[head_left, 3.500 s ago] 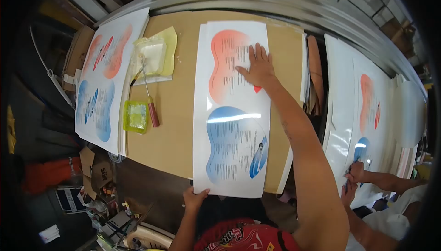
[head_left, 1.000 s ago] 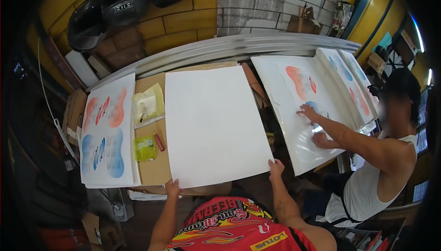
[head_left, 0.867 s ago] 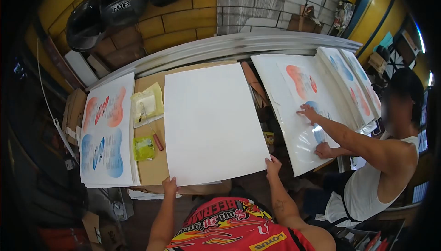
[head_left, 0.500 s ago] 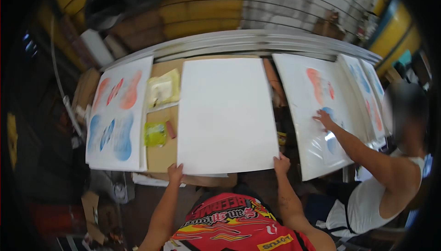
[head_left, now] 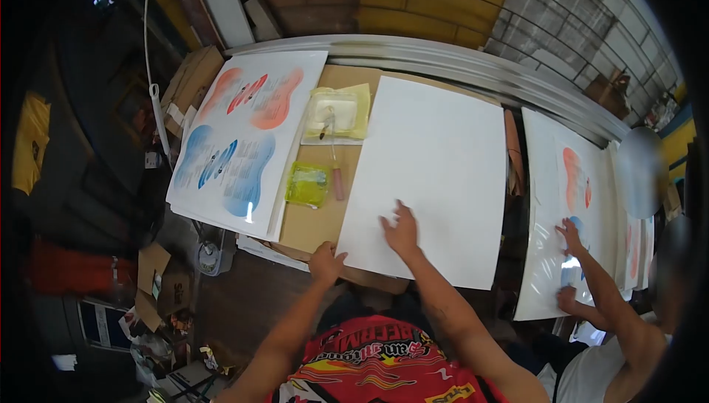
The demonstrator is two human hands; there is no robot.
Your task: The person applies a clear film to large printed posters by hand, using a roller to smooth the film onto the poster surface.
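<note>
A large blank white sheet (head_left: 443, 174) lies on brown cardboard on the table in front of me. My left hand (head_left: 327, 263) is closed at the sheet's near left corner, thumb against the corner. Over the lower left part of the sheet, my right hand (head_left: 401, 232) has its fingers spread and holds nothing. Left of the sheet are a yellow-green tray (head_left: 308, 184), a thin tool with a reddish handle (head_left: 338, 183), and a white tray on yellow wrapping (head_left: 336, 115).
A stack of printed red and blue sheets (head_left: 240, 133) lies at the left. At the right, a co-worker's hands (head_left: 570, 237) are at a glossy printed sheet (head_left: 546, 204). Metal rails (head_left: 443, 60) run along the back. An opened cardboard box (head_left: 159, 285) stands low at the left.
My view has swung left. My right hand has let go of the sheet's near right corner and moved left over its surface. The co-worker's second hand now shows at their sheet.
</note>
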